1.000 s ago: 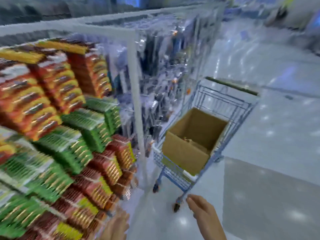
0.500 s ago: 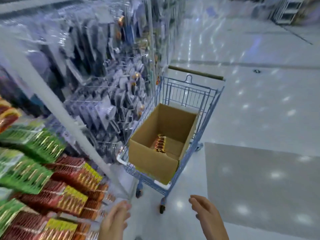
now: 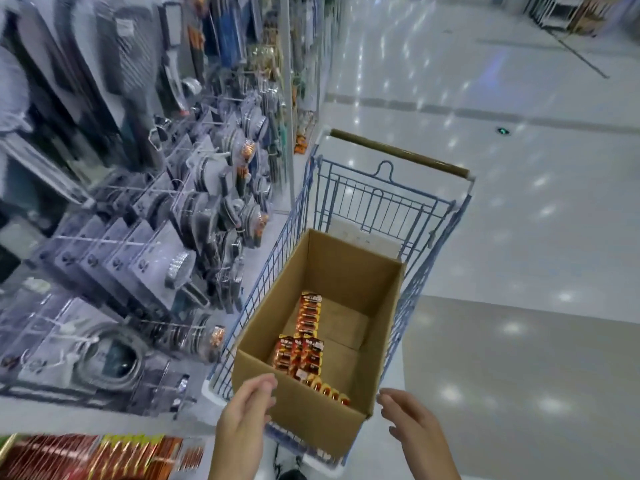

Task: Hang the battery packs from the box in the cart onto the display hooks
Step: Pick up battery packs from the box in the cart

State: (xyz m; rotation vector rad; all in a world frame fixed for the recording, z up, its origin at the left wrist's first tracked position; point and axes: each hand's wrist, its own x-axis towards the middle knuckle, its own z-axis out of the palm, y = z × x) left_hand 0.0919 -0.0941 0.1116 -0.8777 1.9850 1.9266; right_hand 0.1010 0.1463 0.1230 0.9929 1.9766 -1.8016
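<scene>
An open cardboard box (image 3: 301, 414) sits in a blue wire cart (image 3: 429, 265). Several red and orange battery packs (image 3: 302, 355) lie on the box floor along its left side. My left hand (image 3: 242, 420) hovers at the box's near left corner, fingers relaxed, holding nothing. My right hand (image 3: 412, 427) is at the near right corner, fingers loose and empty. Battery packs hung on the display (image 3: 104, 455) show at the bottom left, blurred.
Display hooks with grey packaged goods (image 3: 145, 258) line the shelving on the left, close to the cart's side. The cart handle (image 3: 398, 152) is at the far end. Shiny floor (image 3: 536, 237) spreads to the right and beyond.
The view has swung right and down from the battery display onto the cart. Both hands have come forward to the box's near edge, and more packs inside now show.
</scene>
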